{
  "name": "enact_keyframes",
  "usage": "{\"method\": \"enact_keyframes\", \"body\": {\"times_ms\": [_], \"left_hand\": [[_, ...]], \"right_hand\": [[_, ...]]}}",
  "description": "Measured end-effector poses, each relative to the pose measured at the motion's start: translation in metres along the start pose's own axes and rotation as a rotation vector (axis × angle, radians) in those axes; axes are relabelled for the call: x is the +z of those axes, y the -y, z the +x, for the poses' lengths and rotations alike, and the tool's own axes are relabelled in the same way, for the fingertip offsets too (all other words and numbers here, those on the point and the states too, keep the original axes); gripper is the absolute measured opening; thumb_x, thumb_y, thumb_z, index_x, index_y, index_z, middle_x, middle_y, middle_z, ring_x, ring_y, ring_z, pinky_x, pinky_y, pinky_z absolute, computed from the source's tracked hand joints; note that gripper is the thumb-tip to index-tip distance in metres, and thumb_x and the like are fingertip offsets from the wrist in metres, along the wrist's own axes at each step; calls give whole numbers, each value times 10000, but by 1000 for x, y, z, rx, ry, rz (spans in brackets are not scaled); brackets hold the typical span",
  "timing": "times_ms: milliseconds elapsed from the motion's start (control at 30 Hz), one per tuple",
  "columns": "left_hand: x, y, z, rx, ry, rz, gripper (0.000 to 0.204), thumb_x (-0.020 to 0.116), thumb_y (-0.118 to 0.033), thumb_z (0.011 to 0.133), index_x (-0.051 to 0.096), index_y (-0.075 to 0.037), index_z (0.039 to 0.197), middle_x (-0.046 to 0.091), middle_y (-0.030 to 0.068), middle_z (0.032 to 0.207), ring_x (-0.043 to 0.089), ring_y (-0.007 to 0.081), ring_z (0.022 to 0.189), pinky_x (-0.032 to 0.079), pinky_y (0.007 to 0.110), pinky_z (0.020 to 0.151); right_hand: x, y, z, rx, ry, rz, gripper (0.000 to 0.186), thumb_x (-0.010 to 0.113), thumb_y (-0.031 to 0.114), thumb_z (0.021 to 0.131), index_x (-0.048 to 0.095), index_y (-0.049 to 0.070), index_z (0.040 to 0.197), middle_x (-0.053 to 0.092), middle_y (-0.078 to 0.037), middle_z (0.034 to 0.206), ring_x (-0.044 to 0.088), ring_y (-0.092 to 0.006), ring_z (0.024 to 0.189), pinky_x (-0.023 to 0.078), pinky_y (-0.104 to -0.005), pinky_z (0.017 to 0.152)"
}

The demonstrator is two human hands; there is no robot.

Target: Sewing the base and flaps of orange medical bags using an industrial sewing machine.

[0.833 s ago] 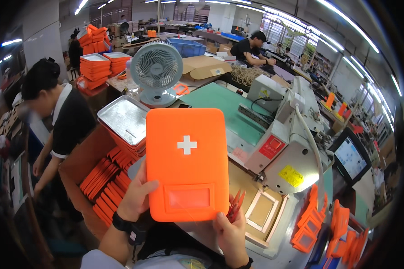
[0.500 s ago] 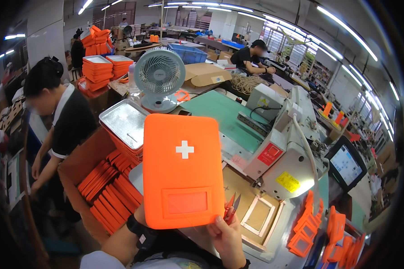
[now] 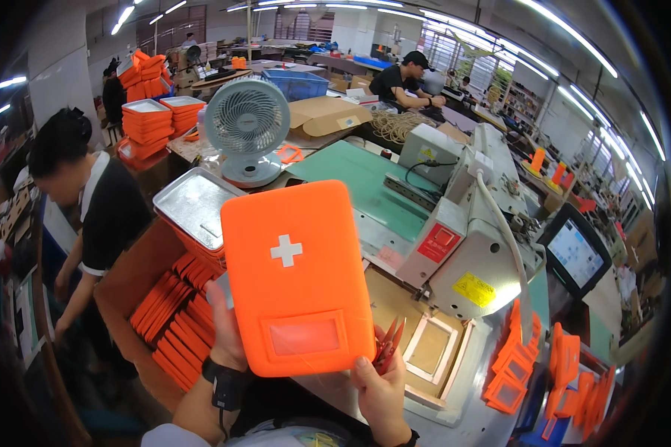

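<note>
An orange first-aid case (image 3: 294, 287) with a white cross and a framed clear window near its lower end is held up in front of me, tilted a little. My left hand (image 3: 227, 335) supports it from its left side, the fingers mostly hidden behind it. At the lower right corner my right hand (image 3: 380, 387) pinches the case, thumb on the front. Red-handled thread snips (image 3: 388, 346) sit in that same hand, blades pointing up. A loose thread seems to trail across the case's window.
A sewing machine (image 3: 477, 268) with a wooden frame jig (image 3: 429, 357) stands right of the case. Orange window pieces (image 3: 511, 372) hang near a screen (image 3: 574, 257). At left are a carton of orange cases (image 3: 175, 313), metal trays (image 3: 197, 205), a fan (image 3: 247, 127) and a co-worker (image 3: 101, 201).
The case has tilted anticlockwise and shifted slightly left. More of my left hand shows beside it. The right hand keeps the snips at the corner, now slightly farther right.
</note>
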State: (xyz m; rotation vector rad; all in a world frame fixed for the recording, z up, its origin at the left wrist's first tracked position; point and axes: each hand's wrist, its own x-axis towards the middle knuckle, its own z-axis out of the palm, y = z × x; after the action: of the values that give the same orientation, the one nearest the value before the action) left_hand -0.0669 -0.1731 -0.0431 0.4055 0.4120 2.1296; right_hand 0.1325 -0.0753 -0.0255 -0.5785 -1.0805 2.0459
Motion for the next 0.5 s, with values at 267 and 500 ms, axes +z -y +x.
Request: {"method": "enact_keyframes", "body": {"times_ms": [267,500], "left_hand": [[-20,-9,-21,-153,-61,258,675,671,7,781,417,-13,1406,543,152,1338,566,303,1211,495,444,993],[-30,1,-19,-219,-42,266,654,676,-37,786,429,0,1391,557,147,1321,578,304,1189,501,427,977]], "right_hand": [[-2,16,1,-563,-142,-1151,402,702,1,785,629,43,1178,599,-77,871,617,-193,698,489,-299,581],[-11,12,1,-864,82,-1525,346,719,128,728,693,99,1072,491,-24,674,518,-186,504,414,-319,463]]}}
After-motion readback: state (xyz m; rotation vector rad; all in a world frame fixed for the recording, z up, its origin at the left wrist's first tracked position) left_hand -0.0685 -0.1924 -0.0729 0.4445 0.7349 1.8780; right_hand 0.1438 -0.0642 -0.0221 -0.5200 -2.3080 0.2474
